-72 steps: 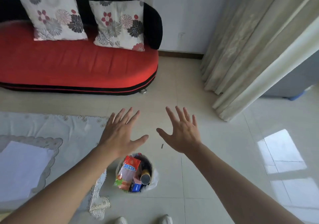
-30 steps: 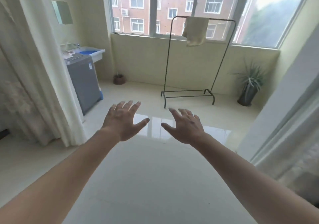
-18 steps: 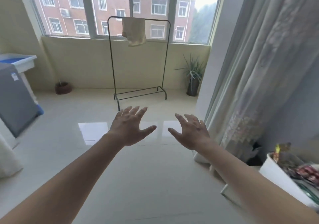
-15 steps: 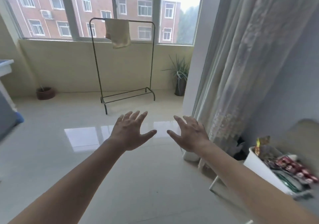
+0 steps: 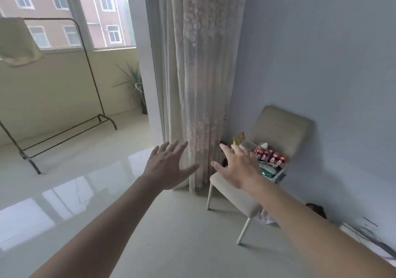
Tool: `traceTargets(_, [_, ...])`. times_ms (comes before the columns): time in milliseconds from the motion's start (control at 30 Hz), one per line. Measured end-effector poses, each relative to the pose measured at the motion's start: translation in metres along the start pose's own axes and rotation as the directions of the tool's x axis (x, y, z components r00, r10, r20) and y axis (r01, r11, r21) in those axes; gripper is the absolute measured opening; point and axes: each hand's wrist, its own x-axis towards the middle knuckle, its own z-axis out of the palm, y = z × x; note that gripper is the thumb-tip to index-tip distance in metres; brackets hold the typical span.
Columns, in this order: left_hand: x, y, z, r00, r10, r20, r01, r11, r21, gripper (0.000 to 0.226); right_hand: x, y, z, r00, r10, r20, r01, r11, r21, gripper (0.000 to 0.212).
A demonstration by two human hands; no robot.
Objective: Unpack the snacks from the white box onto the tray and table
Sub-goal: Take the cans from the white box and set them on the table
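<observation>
The white box (image 5: pixel 278 175) sits on the seat of a pale chair (image 5: pixel 280 127) by the blue-grey wall, just beside the long curtain (image 5: pixel 192 84). It is full of snacks: a row of red packs (image 5: pixel 271 157) on top, a yellow bag (image 5: pixel 239 138) poking up at the back, and something green (image 5: pixel 269 171) lower down. The left hand (image 5: pixel 169 168) and the right hand (image 5: pixel 237 166) are both held out in the air, fingers spread wide, holding nothing. The right hand hides part of the box. The box looks like stiff plastic, so it should keep its shape. The snacks are probably light, so it should not be too heavy. I would take it with one hand on each side, under the rim, and keep it flat so nothing tips out. The bags will likely feel soft, crinkly and a bit slippery. Squeeze them gently so the food inside does not crush. No tray or table shows here.
</observation>
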Motion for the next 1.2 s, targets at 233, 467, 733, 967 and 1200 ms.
traceTargets(233, [0.062, 0.051, 0.039, 0.972, 0.233, 0.043, -0.232, 0.972, -0.033, 0.103, -0.01, 0.068, 0.01, 0.98, 0.194, -0.038, -0.196, 0.979, -0.048, 0.07])
traceTargets(467, [0.141, 0.054, 0.077, 0.92, 0.384, 0.078, -0.383, 0.923, -0.031, 0.099, 0.017, 0.097, 0.023, 0.932, 0.363, -0.024, -0.363, 0.928, -0.083, 0.074])
traceTargets(733, [0.215, 0.05, 0.085, 0.849, 0.511, 0.138, -0.511, 0.859, -0.035, 0.091, 0.042, 0.107, 0.038, 0.852, 0.522, -0.033, -0.523, 0.851, -0.042, 0.072])
traceTargets(967, [0.254, 0.064, 0.11, 0.791, 0.58, 0.197, -0.573, 0.814, -0.095, 0.091, 0.054, 0.126, 0.045, 0.798, 0.601, -0.036, -0.601, 0.799, 0.0, 0.072])
traceTargets(1200, [0.296, 0.088, 0.147, 0.749, 0.623, 0.224, -0.62, 0.779, -0.094, 0.091, 0.082, 0.159, 0.06, 0.778, 0.627, -0.028, -0.626, 0.779, 0.029, 0.07])
